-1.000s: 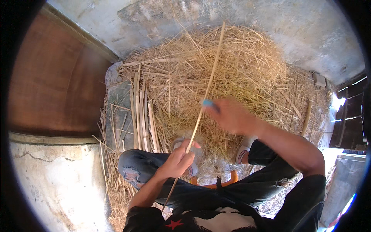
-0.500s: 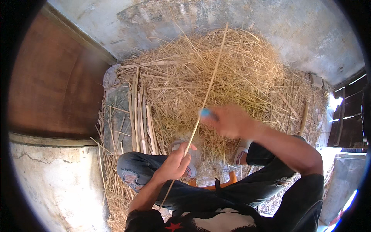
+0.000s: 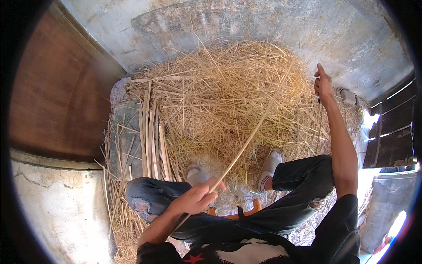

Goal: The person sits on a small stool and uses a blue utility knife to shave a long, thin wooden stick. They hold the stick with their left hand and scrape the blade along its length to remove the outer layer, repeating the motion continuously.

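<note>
A long, thin pale strip point(image 3: 247, 143), like split bamboo or cane, runs slantwise from beside my left thigh up over the straw. My left hand point(image 3: 197, 198) is closed around its lower part, above my left knee. Far up on the right, near the wall, my right hand point(image 3: 324, 87) is away from the strip, its arm stretched out. Its fingers are curled, with the index finger partly extended. A bit of a small dark tool point(image 3: 319, 100) shows below these fingers; the rest is hidden in the grip.
A big heap of loose straw point(image 3: 246, 61) lies against the grey wall point(image 3: 281, 22). Several split strips point(image 3: 151, 136) lie at the left, near a brown door panel point(image 3: 57, 88). My feet rest on the straw, by an orange stool edge point(image 3: 246, 212). Dark slats point(image 3: 391, 127) stand at the right.
My right hand has swung from beside the strip's middle out to the upper right. The strip's far end has tilted rightward, and my left hand has dropped slightly, still holding it.
</note>
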